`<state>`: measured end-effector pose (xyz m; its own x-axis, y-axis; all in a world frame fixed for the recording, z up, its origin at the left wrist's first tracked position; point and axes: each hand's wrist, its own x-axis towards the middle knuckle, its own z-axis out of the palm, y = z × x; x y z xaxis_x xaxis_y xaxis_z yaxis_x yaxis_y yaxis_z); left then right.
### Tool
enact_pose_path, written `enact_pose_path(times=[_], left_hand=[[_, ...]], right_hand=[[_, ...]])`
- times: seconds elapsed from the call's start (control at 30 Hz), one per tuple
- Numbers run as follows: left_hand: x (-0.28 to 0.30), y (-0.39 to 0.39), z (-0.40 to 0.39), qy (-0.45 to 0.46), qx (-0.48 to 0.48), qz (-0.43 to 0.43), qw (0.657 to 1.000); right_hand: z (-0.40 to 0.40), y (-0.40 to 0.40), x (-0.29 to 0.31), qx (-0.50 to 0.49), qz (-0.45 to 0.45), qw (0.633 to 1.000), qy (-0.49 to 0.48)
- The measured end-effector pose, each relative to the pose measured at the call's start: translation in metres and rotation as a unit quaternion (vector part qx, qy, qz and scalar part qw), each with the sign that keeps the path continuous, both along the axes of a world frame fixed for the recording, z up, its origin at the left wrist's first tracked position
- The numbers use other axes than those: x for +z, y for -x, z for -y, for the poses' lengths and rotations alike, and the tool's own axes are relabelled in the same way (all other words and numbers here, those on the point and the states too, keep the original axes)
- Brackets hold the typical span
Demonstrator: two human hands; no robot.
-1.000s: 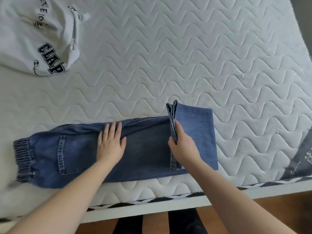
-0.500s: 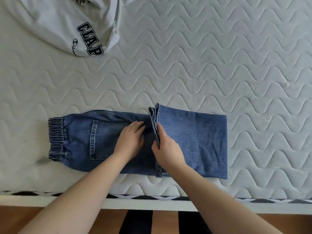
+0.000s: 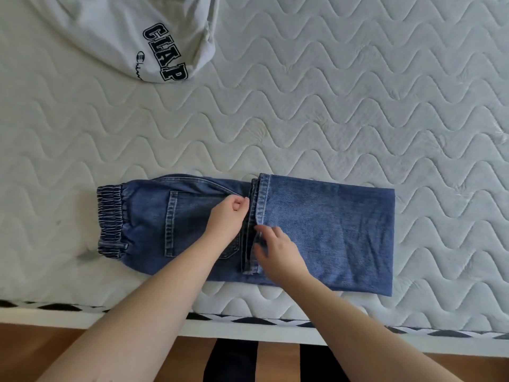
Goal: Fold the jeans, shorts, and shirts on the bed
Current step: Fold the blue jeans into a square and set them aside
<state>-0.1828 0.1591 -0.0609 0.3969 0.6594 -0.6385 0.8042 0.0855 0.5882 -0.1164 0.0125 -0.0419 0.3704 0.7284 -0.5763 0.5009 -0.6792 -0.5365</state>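
Nearest the camera, at 6 o'clock, a strip of wooden floor (image 3: 33,351) showed below the bed's edge, with two dark shapes (image 3: 231,362) on it that could not be made out. Above that ran the white side of the bed (image 3: 275,330), trimmed with a black-and-white band.

Two bare forearms reached up from 7 and 5 o'clock onto the quilted white mattress (image 3: 330,111). The jeans (image 3: 330,232) lay flat near the front edge, lengthwise from 9 to 3 o'clock, the elastic waistband (image 3: 111,220) at the 9 o'clock end. The leg ends had been doubled back over the upper part, so their hems (image 3: 260,199) formed a stacked edge across the middle, and the fold lay at the 3 o'clock end.

The left hand (image 3: 227,216) rested on the seat of the jeans beside a back pocket (image 3: 176,221), just at 9 o'clock of the hems. Its grip was curled closed, thumb against fingertips; whether it pinched any cloth could not be told. The right hand (image 3: 278,250) lay on the folded legs at the hem edge, fingers spread loosely and blurred, its grip open, touching the denim without clasping it.

Farther off, toward 11 o'clock, a pale grey shirt (image 3: 115,31) with dark block lettering lay crumpled, well apart from the jeans and partly cut off by the frame.
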Motion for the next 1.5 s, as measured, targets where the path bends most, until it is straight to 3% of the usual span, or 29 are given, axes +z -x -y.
enact_pose_path(times=[0.17,0.3,0.4,0.57,0.7,0.77,0.87,0.97,1.13,1.2,1.3,1.4,1.5], left_hand=[[0.0,0.006,0.025,-0.035,0.03,-0.061,0.997],[-0.002,0.022,0.042,0.024,-0.086,-0.193,0.977],[-0.004,0.035,0.057,0.064,-0.129,-0.16,0.976],[-0.001,0.051,0.069,0.049,-0.115,-0.119,0.985],[0.003,0.058,0.076,0.192,0.019,-0.023,0.981],[0.003,0.067,0.076,0.211,0.007,-0.033,0.977],[-0.001,0.077,0.08,0.183,-0.049,-0.07,0.979],[-0.003,0.073,0.09,0.065,-0.073,-0.109,0.989],[0.003,0.062,0.101,-0.048,-0.012,-0.071,0.996],[0.005,0.056,0.098,-0.083,0.017,-0.022,0.996],[0.004,0.039,0.08,-0.106,0.028,0.011,0.994],[-0.001,0.012,0.057,-0.083,0.078,0.005,0.993],[-0.006,-0.008,0.04,-0.08,0.105,0.007,0.991]], right_hand=[[0.028,0.005,-0.002,0.01,0.055,0.998,-0.017],[0.052,0.014,-0.004,0.132,0.155,0.979,-0.022],[0.06,0.019,-0.008,0.172,0.21,0.962,-0.02],[0.069,0.02,-0.016,0.159,0.224,0.96,-0.053],[0.092,0.01,-0.019,0.114,0.245,0.961,-0.064],[0.106,0.002,-0.02,0.102,0.253,0.961,-0.044],[0.127,-0.009,-0.023,0.087,0.264,0.961,-0.016],[0.143,-0.016,-0.03,0.09,0.283,0.955,-0.016],[0.167,-0.03,-0.035,0.088,0.299,0.949,-0.039],[0.177,-0.039,-0.035,0.041,0.297,0.954,-0.026],[0.192,-0.057,-0.032,-0.16,0.231,0.958,0.05],[0.209,-0.072,-0.031,-0.301,0.177,0.934,0.07],[0.222,-0.087,-0.032,-0.38,0.148,0.912,0.049]])
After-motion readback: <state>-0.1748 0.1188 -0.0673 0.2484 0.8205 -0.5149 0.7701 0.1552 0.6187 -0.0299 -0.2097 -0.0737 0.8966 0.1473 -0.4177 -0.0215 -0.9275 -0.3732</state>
